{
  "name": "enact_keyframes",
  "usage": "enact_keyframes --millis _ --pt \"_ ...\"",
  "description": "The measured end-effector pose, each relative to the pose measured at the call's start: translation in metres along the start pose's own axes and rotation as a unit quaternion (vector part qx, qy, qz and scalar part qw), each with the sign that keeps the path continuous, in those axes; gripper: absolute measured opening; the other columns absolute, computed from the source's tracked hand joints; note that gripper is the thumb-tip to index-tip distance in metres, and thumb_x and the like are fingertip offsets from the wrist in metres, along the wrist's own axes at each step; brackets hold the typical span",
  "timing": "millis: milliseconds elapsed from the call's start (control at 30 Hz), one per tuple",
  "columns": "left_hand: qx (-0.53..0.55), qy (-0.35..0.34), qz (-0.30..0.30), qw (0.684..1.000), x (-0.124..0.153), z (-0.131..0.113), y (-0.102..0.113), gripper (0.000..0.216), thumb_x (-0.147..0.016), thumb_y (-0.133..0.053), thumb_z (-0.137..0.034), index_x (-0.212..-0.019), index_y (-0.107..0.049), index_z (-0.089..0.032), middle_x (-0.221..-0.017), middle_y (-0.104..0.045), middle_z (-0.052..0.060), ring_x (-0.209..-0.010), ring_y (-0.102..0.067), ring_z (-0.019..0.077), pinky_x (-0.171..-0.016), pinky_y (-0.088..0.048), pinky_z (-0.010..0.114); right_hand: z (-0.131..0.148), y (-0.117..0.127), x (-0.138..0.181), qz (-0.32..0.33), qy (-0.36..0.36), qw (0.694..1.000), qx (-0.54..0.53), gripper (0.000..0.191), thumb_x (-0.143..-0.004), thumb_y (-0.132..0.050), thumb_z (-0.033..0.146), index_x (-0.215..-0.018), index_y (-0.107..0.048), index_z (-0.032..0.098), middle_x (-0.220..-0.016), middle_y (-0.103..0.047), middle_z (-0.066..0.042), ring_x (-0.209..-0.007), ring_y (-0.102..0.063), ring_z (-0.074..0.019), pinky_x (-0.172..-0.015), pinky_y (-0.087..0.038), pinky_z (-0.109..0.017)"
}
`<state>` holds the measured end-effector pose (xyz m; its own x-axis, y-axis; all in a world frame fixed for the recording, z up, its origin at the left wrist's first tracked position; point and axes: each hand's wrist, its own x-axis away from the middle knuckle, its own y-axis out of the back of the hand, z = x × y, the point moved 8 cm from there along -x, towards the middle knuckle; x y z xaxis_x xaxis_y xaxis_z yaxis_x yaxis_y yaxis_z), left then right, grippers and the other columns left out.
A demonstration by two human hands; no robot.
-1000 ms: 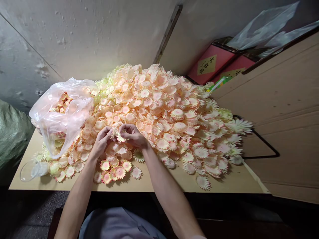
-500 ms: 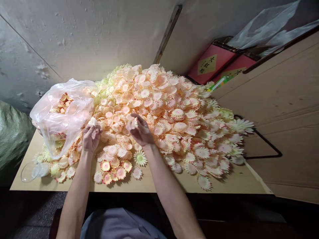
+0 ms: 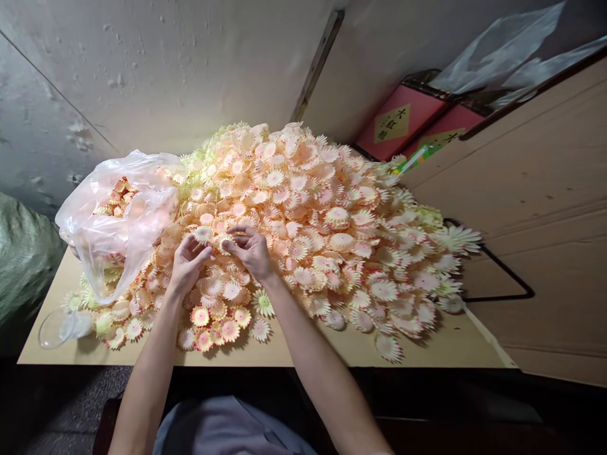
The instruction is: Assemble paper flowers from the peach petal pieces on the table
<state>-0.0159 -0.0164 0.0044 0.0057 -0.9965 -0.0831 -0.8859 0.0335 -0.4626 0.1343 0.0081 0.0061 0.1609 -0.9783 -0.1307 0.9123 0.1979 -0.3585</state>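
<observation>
A big heap of artificial flower heads, pale pink and cream with jagged petal edges, covers much of the table. Over its front left part, my two hands are close together. My left hand pinches a pale flower head between thumb and fingers. In my right hand another flower head is gripped by its edge, with thumb and forefinger closed on it. The two held pieces are side by side, almost touching.
A clear plastic bag holding more flower pieces sits at the left. A transparent cup lies near the tabletop's left front corner. Red boxes stand at the back right, beside a wooden board. A green sack is at far left.
My hands have come together: the right moved left and slightly down, the left moved a little right. Each still holds a flower head.
</observation>
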Motion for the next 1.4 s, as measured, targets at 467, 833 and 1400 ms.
enact_keyframes --millis 467,833,1400 --pt "-0.072 0.025 0.082 0.994 0.006 0.001 -0.015 0.084 -0.068 -0.086 -0.019 -0.139 -0.042 -0.024 -0.081 -0.07 -0.002 -0.074 -0.067 0.01 -0.076 -0.053 0.022 0.0 -0.017 0.005 0.047 -0.012 0.997 0.054 0.052 -0.06 -0.084 0.055 -0.085 -0.057 0.019 -0.05 -0.05 0.008 -0.043 -0.039 -0.0061 -0.043 -0.027 -0.02" --pt "0.002 -0.001 0.025 1.0 0.004 -0.003 -0.005 0.058 -0.068 -0.083 -0.016 -0.106 -0.04 -0.025 -0.076 -0.067 -0.006 -0.063 -0.062 0.0062 -0.063 -0.05 0.016 0.005 -0.022 0.005 0.083 -0.025 0.996 0.019 0.052 -0.052 -0.09 0.05 -0.082 -0.06 0.019 -0.051 -0.047 0.009 -0.045 -0.04 -0.0062 -0.046 -0.031 -0.02" --pt "0.055 0.049 0.084 0.994 0.012 0.005 -0.029 0.056 -0.066 -0.086 -0.026 -0.092 -0.036 -0.024 -0.073 -0.059 -0.006 -0.052 -0.054 0.0067 -0.046 -0.044 0.018 -0.003 -0.026 0.016 0.167 -0.072 0.98 -0.077 0.052 -0.06 -0.081 0.063 -0.07 -0.051 0.022 -0.047 -0.036 0.011 -0.041 -0.033 -0.0065 -0.047 -0.037 -0.023"
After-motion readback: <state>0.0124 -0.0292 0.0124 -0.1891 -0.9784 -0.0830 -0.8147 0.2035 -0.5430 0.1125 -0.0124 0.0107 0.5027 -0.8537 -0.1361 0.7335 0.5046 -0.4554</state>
